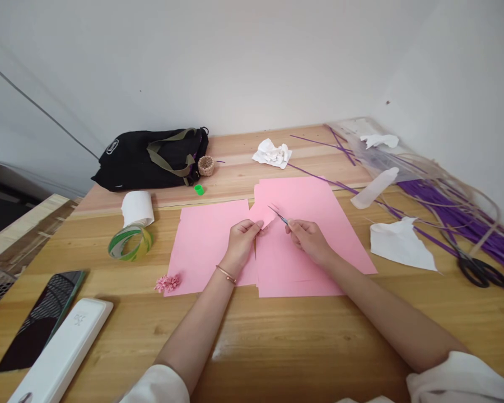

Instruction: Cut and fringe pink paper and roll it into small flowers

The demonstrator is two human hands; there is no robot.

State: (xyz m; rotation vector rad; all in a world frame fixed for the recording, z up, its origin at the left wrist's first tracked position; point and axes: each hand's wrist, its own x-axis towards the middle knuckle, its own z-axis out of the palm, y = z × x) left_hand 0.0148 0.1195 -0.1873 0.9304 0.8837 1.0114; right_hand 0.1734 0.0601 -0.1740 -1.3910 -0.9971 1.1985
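My left hand [244, 238] pinches a small pink paper piece [264, 215] between thumb and fingers. Just to its right, my right hand [308, 238] is closed on small pointed scissors or tweezers [280, 216], whose thin tips point up and left beside the piece. Under both hands lie large pink sheets, one stack [315, 201] on the right and a sheet [205, 235] on the left. A pink fringed paper bundle [168, 283] rests on the left sheet's lower left corner.
At left are a tape roll [130, 243], tissue roll [138, 208], phone [42, 319] and white power bank [63, 350]. Behind stand a black bag [130, 159] and small basket [206, 165]. Rightward lie a bottle [374, 188], purple strips [449, 212] and black-handled scissors [481, 272].
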